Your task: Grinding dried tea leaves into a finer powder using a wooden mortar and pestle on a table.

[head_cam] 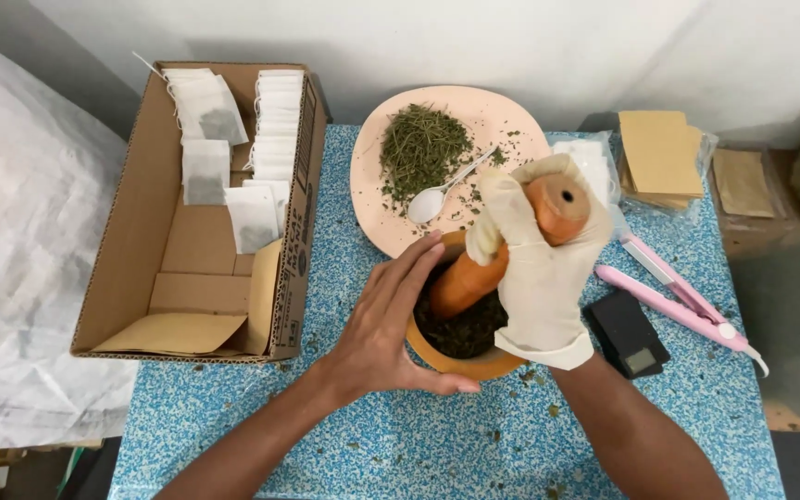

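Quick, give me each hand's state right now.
Left hand: open, bare, palm against the wooden mortar.
Right hand: gloved, closed on the wooden pestle.

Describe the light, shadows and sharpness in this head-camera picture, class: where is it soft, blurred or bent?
Head view: light is soft and even, no glare; a faint shadow lies under the mortar; the gloved right hand on the pestle looks slightly smeared; the left hand is sharp; the table edges splay outward like wide-lens distortion.
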